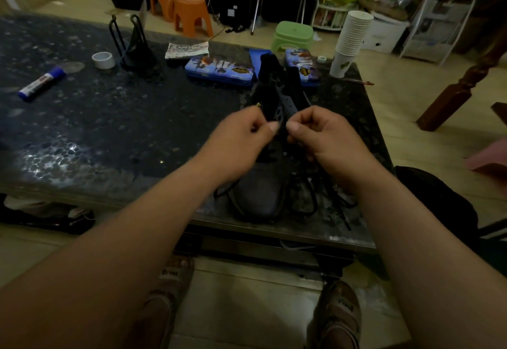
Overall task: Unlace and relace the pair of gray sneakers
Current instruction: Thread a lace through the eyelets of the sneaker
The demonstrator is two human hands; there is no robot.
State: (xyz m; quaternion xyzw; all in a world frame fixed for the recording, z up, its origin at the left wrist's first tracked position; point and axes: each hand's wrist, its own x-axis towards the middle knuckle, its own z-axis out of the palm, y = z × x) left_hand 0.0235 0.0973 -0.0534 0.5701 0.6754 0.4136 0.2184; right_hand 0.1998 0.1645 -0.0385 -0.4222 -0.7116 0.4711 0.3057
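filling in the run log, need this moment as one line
left hand pinches sneaker eyelet strip | right hand pinches same strip | sneaker on table, toe toward person | lace loose beside toe

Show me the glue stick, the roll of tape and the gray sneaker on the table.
glue stick [39, 83], head view, on its white labelled barrel.
roll of tape [104, 64], head view, on its outer side wall.
gray sneaker [258, 189], head view, on its toe.
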